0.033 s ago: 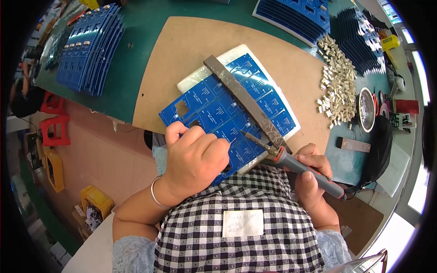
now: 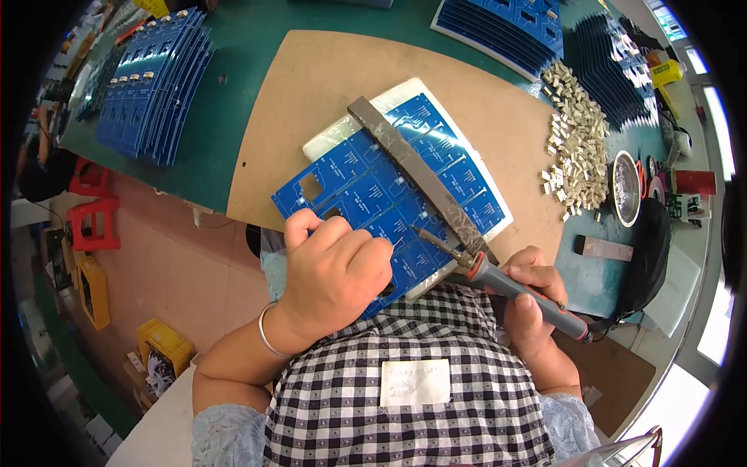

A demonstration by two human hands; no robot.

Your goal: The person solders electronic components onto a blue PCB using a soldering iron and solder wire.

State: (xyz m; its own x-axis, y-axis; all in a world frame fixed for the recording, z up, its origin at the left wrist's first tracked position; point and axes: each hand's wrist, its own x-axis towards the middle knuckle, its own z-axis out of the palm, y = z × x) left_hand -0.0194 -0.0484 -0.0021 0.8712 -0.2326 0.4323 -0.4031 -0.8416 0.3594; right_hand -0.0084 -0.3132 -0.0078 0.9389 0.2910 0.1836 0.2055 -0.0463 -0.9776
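Observation:
A blue circuit board panel rests at a slant on a white pad. Across it lies a long dark bar. My left hand is closed, knuckles up, over the panel's near left edge; its fingertips and whatever they hold are hidden. In my right hand is a grey soldering iron, gripped by its handle between thumb and fingers. The iron's tip points up and left over the panel, close to the bar's near end; whether it touches the panel I cannot tell.
A brown board lies beneath the pad on a green table. Stacked blue panels stand at the far left and far right. Many small metal parts are heaped at right, beside a round metal bowl and a short bar.

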